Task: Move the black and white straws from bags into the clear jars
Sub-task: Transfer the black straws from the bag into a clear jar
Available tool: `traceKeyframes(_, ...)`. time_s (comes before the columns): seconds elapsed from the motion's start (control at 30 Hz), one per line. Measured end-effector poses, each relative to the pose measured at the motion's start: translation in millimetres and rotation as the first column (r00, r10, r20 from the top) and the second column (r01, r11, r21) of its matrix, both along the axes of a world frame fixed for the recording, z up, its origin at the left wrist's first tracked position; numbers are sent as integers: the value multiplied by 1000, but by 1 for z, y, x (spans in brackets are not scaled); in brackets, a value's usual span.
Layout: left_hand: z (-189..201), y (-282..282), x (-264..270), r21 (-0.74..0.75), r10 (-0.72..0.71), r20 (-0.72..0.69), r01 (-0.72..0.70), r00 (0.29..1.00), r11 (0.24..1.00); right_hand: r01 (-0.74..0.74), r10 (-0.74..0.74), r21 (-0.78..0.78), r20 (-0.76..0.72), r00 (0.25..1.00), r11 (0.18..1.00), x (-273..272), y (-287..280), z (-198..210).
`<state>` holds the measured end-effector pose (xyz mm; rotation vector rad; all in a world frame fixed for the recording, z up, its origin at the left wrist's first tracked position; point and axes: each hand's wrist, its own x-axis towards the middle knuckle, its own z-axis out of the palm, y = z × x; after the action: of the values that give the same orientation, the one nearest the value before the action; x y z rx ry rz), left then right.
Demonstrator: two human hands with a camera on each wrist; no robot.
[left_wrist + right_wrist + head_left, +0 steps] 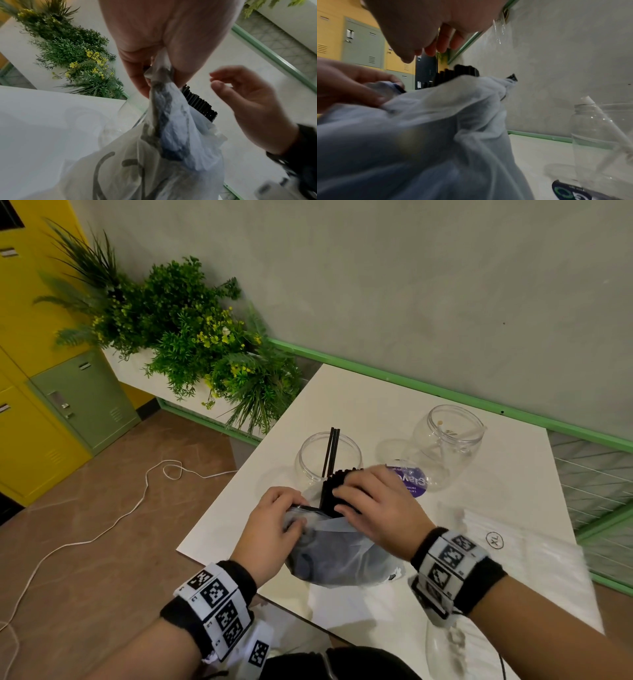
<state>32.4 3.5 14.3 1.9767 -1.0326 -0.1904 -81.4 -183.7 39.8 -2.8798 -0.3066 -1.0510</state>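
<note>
Black straws point(331, 491) stick out of plastic bag point(337, 553) on table point(462, 494), before left jar point(327, 462). Your left hand point(274, 525) pinches bag mouth. Your right hand point(375, 505) hovers over straw tops, fingers loosely curled, holding nothing.

The right hand point(426, 31) hangs with loose fingers point(442, 42) above black straws point(453, 75) poking from a bag point(436, 135). The left hand point(351, 83) pinches the bag's edge. A jar point(597, 135) holds a white straw point(604, 121).

You are working in a staff or break room: yellow and green lockers point(51, 412), planter greenery point(191, 337), white table point(445, 501).
</note>
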Motion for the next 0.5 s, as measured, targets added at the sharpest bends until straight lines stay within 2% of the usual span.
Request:
traceKeyframes(0.1, 0, -2, -2, -28, 11, -87, -14, 996, 1000, -46, 50, 45, -90, 995, 998, -26, 12, -16)
traceKeyframes(0.23, 2, -3, -4, -20, -15, -182, 11, 983, 1000, 154, -142, 7, -344, 928, 988, -41, 9, -33)
traceKeyframes(0.3, 4, -3, -5, 9, -53, -200, 56, 978, 998, 184, -186, -44, -408, 894, 982, -40, 8, -37)
traceKeyframes(0.4, 10, -4, -12, 79, -115, -240, 137, 964, 987, 207, -225, -86, -356, 907, 974, -32, 7, -44)
traceKeyframes(0.43, 12, -4, -15, 144, -136, -216, 169, 967, 975, 227, -247, -99, -326, 912, 969, -30, 7, -45)
traceKeyframes(0.5, 12, -3, -21, 340, -207, -59, 215, 977, 916, 263, -280, -97, -283, 917, 960, -26, 6, -48)
